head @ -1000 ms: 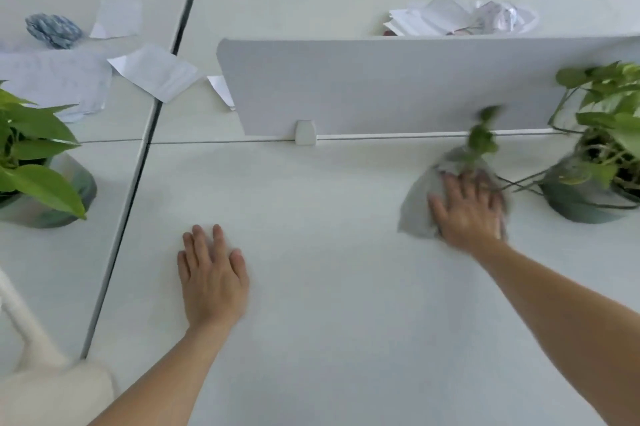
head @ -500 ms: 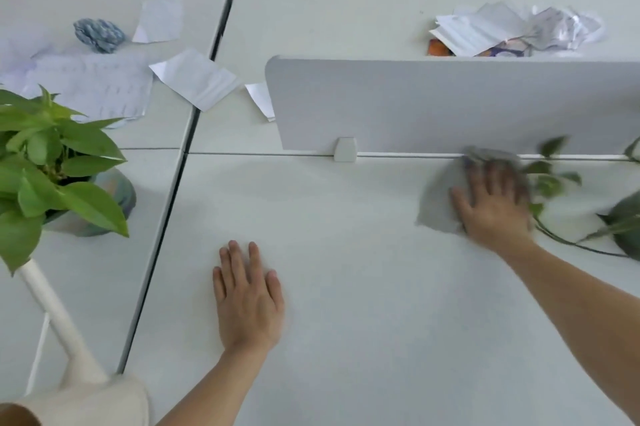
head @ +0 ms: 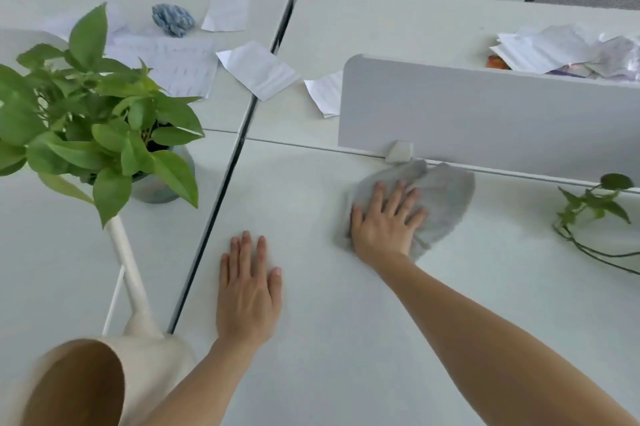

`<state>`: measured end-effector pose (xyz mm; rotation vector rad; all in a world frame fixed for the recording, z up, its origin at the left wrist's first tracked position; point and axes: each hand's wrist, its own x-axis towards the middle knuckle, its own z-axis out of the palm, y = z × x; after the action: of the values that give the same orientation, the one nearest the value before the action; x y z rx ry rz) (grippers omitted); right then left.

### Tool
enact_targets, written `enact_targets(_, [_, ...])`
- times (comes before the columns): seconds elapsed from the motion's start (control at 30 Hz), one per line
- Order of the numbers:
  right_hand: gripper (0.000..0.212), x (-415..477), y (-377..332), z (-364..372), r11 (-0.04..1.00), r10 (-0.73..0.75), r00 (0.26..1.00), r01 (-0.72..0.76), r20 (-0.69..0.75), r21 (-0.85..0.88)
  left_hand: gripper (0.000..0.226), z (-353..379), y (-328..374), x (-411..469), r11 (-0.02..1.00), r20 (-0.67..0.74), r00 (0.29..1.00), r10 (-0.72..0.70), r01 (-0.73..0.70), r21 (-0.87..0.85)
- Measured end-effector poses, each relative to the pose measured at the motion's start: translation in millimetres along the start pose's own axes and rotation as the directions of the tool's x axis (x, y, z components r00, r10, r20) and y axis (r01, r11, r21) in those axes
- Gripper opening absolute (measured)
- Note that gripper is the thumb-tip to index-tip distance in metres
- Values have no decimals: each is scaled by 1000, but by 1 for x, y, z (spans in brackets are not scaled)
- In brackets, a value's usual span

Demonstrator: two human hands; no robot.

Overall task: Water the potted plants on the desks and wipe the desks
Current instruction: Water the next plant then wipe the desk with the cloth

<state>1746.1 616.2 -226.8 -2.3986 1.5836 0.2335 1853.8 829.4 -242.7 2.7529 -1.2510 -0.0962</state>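
Presently the cloth (head: 446, 197) is pressed onto the desk (head: 346, 339), close to the divider (head: 485, 114), by the spread right hand (head: 388, 217); the left hand (head: 247, 287) is laid flat, holding nothing. Soft, light and limp, the cloth is judged best driven under a flat palm.

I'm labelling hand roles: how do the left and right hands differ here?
The right hand presses a grey cloth by the divider; the left hand rests on bare desk. The right hand's fingers are spread; the left hand's lie close together. Both are flat, palm down.
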Motion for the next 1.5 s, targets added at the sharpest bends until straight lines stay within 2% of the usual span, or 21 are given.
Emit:
enact_targets(0.13, [69, 16, -80, 9, 916, -398, 916, 400, 51, -29, 63, 0, 2, 4, 999, -31, 999, -12, 11, -34])
enact_targets(0.27, [67, 33, -92, 7, 838, -529, 841, 539, 110, -91, 64, 2, -2, 1, 1000, -4, 1000, -15, 15, -13])
enact_targets(0.33, [67, 15, -58, 7, 776, -610, 780, 623, 138, -92, 64, 2, -5, -1, 1000, 13, 1000, -23, 23, -9])
enact_targets(0.37, [70, 7, -27, 5, 780, -605, 785, 618, 134, -99, 64, 0, -5, 0, 1000, 19, 1000, -22, 22, -8])
enact_targets(0.43, [82, 1, 51, -7, 877, -454, 884, 465, 112, -121, 65, -1, -5, 1, 1000, 27, 999, -17, 17, -1])
enact_targets(0.5, [86, 9, 122, -24, 980, -149, 986, 157, 68, -125, 65, -1, -4, 3, 1000, 35, 999, -20, 20, 0])
enact_targets(0.57, [77, 20, 154, -32, 990, 119, 990, -112, 75, -90, 66, 0, -4, 3, 1000, 30, 999, -13, 13, -1])
enact_targets(0.6, [75, 26, 151, -29, 982, 183, 981, -180, 62, -57, 66, 0, -5, 4, 1000, 24, 1000, -13, 13, 3])
enact_targets(0.67, [71, 20, 123, -20, 977, 214, 976, -213, 36, -25, 67, 1, -6, 5, 1000, 25, 1000, -10, 10, 0])
enact_targets(0.7, [71, 10, 104, -12, 986, 164, 985, -163, 43, -33, 68, 2, -7, 6, 1000, 25, 1000, -12, 12, -7])
enact_targets(0.77, [74, -42, 77, 7, 996, -22, 998, 28, 67, -80, 69, 1, -7, 4, 1000, 22, 1000, 8, -7, -18])
enact_targets(0.87, [76, -152, 71, 32, 934, -344, 929, 354, 141, -53, 71, 1, -8, 3, 999, 31, 999, 15, -14, -38])
enact_targets(0.93, [74, -188, 104, 35, 902, -416, 891, 430, 181, -44, 72, 2, -8, 5, 999, 53, 999, 8, -6, -42])
enact_targets(1.0, [84, -183, 158, 23, 949, -272, 949, 292, 157, -121, 71, 0, -4, 0, 998, 78, 997, 2, 3, -58])
enact_targets(1.07, [87, -155, 205, 7, 992, 46, 995, -36, 84, -119, 69, -2, -2, -15, 998, 92, 995, 25, -20, -56])
enact_targets(1.13, [82, -129, 220, -7, 952, 304, 948, -305, 92, 5, 68, -2, -5, -39, 997, 122, 990, 72, -67, -43])
enact_targets(1.2, [77, -126, 191, 0, 930, 356, 930, -362, 87, 60, 67, -3, -12, -65, 995, 145, 984, 103, -100, -28])
enact_targets(1.27, [73, -152, 136, 23, 976, 211, 974, -215, 78, 38, 66, -6, -17, -86, 992, 183, 975, 126, -126, -8])
enact_targets(1.37, [72, -234, 85, 58, 974, -222, 974, 223, 38, -36, 66, -14, -20, -99, 990, 236, 963, 128, -139, 31])
enact_targets(1.43, [68, -273, 112, 64, 895, -436, 897, 441, 72, -74, 65, -19, -23, -99, 984, 251, 957, 147, -167, 62])
enact_targets(1.5, [69, -287, 172, 59, 892, -425, 899, 436, 107, -122, 60, -23, -23, -98, 979, 298, 944, 145, -180, 95])
